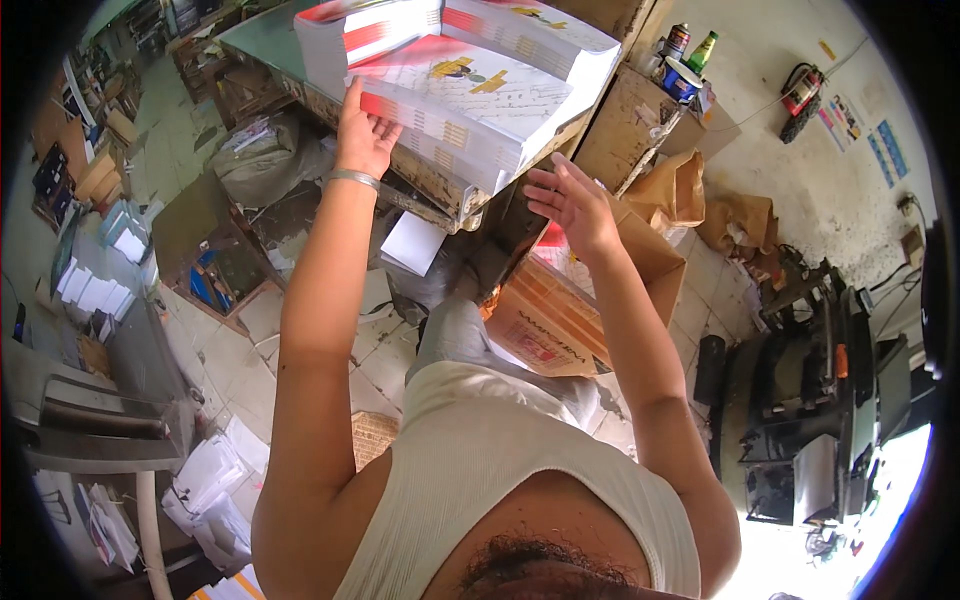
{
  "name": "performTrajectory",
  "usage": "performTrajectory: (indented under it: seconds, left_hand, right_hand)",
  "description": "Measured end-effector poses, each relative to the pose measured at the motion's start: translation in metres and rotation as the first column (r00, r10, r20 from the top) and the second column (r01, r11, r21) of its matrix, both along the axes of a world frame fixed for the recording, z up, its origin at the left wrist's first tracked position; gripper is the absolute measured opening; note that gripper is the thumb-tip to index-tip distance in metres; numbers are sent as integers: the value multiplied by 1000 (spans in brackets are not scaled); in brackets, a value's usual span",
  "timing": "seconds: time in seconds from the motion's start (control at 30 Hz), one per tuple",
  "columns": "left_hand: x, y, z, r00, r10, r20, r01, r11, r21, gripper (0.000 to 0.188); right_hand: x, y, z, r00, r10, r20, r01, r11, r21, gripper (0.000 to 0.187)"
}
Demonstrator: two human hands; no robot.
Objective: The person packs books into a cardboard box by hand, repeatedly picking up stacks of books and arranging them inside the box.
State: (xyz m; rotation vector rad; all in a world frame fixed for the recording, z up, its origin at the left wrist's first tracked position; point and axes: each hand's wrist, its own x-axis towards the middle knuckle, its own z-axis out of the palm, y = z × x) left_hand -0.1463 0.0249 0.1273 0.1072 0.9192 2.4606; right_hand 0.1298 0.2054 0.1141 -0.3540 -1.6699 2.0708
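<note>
A thick stack of printed booklets (470, 85) with white and red covers lies on the worn edge of a table, its spines lined up toward me. At the stack's near left corner is my left hand (366, 142), fingers spread against the side and not wrapped round anything. My right hand (578, 208) is held just off the near right corner, palm turned toward the stack, fingers apart and holding nothing. Beneath that hand, an opened cardboard box (545, 315) contains more red and white printed matter.
Right of the table, a worn cabinet (628, 130) bears a blue tub (681, 80), a green bottle (704, 50) and a can. Brown paper bags (672, 190) stand beyond the box. Dark machinery (800, 400) is at right. Paper piles (95, 285) and a wooden stool (215, 250) are at left.
</note>
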Motion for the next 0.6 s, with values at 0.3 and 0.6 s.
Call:
performTrajectory:
  seconds: [0.3, 0.6]
  left_hand:
    - [34, -6, 17, 993, 69, -96, -62, 995, 74, 78]
    - [119, 18, 23, 986, 103, -134, -98, 994, 47, 72]
  right_hand:
    - [-26, -3, 11, 990, 135, -40, -140, 974, -179, 65]
    - [-26, 2, 14, 990, 73, -119, -111, 928, -357, 68]
